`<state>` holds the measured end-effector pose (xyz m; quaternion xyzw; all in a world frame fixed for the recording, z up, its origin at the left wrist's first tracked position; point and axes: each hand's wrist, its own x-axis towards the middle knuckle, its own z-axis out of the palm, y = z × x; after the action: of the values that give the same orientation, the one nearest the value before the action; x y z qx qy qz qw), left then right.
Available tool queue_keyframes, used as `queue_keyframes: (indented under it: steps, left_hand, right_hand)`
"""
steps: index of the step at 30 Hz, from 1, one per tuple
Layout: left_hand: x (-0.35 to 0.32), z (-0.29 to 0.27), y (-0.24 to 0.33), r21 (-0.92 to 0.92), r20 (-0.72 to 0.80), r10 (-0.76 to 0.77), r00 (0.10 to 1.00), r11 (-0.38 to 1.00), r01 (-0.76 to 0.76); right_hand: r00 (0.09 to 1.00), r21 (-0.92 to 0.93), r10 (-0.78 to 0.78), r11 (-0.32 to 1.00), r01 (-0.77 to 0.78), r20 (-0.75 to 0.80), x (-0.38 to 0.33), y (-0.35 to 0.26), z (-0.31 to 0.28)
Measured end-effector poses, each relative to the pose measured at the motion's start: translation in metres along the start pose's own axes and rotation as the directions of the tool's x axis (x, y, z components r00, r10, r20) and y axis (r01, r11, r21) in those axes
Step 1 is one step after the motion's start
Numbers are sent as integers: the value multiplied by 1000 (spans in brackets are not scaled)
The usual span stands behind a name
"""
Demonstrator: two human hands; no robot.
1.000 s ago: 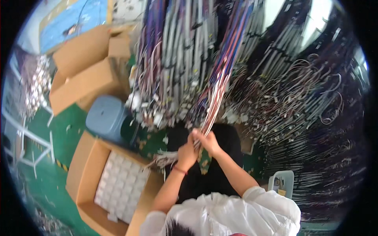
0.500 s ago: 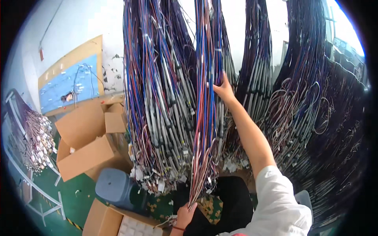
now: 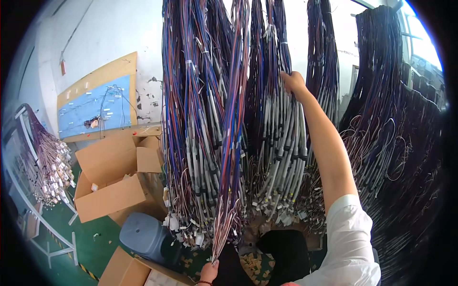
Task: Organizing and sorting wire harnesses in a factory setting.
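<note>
At the bottom, my left hand (image 3: 209,272) is closed around the lower end of a long wire bundle (image 3: 230,157). That bundle runs up at a slant, blue, red and purple above, pale brown and white near my grip. My right arm reaches forward and up. My right hand (image 3: 294,86) has its fingers curled at the edge of another hanging bundle of wire harnesses (image 3: 281,124), with grey sleeves lower down; part of its fingers is hidden. More wire harnesses (image 3: 195,119) hang just left of the slanted bundle, white connectors at their lower ends.
Open cardboard boxes (image 3: 112,198) stand at the left beside a blue-grey plastic stool (image 3: 142,233). Another carton (image 3: 117,269) is at the lower left. A blue wiring board (image 3: 93,107) leans on the wall. Further harnesses hang on a left rack (image 3: 50,167) and at right (image 3: 377,62).
My right hand has moved right, from beside the front bundle to the one behind. The front bundle now slants, and my left hand sits lower and further left with its end. The view has shifted.
</note>
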<state>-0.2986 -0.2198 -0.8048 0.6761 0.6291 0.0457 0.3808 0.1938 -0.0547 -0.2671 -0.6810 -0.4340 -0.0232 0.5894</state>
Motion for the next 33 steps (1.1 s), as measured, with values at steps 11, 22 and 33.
queue_keyframes:
  steps: [11,22,33]
  left_hand:
    - [-96,34,49,145,-103,357,928,929,-341]
    - [-130,9,85,-362,33,491,871,818,-447]
    - [-120,0,56,-35,-344,474,811,856,-515]
  right_hand:
    - [851,-187,-505,858,478,-143,-125,74,-5]
    - [540,419,188,445,-792,820,-581,184,-6]
    - [459,463,191,26,-886,868,-576,163,96]
